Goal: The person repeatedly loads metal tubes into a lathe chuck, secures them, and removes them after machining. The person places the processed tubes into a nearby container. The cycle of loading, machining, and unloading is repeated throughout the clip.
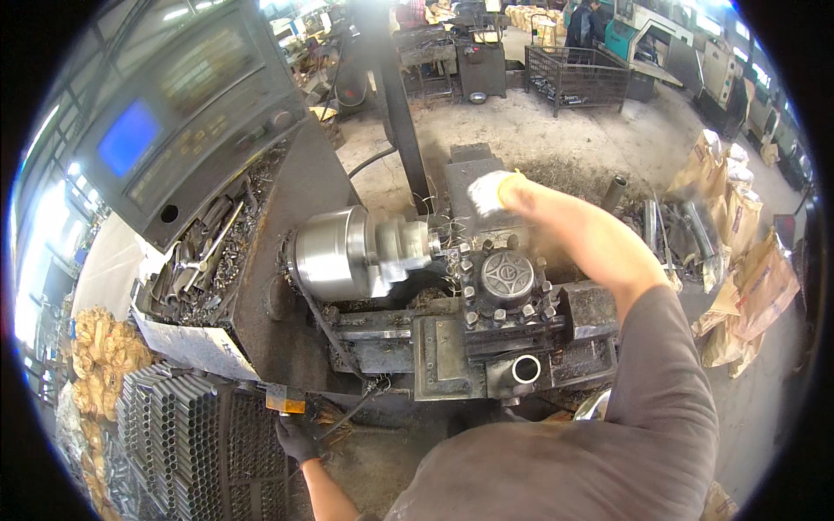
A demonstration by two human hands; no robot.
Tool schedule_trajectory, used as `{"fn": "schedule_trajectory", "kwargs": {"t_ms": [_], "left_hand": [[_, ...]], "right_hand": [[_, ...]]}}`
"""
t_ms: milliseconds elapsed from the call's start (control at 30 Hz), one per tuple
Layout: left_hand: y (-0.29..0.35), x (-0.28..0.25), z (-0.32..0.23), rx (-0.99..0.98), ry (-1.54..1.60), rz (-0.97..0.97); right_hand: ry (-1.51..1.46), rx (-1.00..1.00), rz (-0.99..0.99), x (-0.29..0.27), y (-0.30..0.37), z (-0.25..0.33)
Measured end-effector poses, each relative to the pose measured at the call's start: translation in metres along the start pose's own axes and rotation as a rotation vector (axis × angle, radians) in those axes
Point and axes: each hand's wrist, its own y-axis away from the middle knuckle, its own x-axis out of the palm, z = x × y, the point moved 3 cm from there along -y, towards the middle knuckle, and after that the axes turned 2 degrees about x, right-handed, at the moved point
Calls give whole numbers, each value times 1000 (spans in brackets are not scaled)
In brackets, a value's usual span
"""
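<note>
My right hand (489,193), in a white glove, reaches across the lathe to the far side of its tool post (507,275); its fingers are hidden and smeared. Left of the post is the shiny round chuck (333,253), with a stepped metal part (405,244) in front of it. Curly metal shavings (452,239) hang between that part and the post. Low at the left, my left hand (298,438), in a dark glove, is closed just under a small orange-and-yellow block (285,405). Whether it grips that block does not show clearly.
A control panel (195,108) with a blue screen rises at the left, above a tray of tools and chips (204,260). Metal tubes (169,438) are stacked at lower left. Paper sacks (751,295) stand right. A wire cage (578,78) and another person (584,26) are farther back.
</note>
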Motion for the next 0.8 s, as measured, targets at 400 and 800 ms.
{"fn": "schedule_trajectory", "kwargs": {"t_ms": [400,800], "left_hand": [[94,-1,-11,-375,78,-167],[131,21,-54,-358,30,13]], "right_hand": [[-183,-138,-175,10,0,0],[-35,669,-418,140,-5,-257]]}}
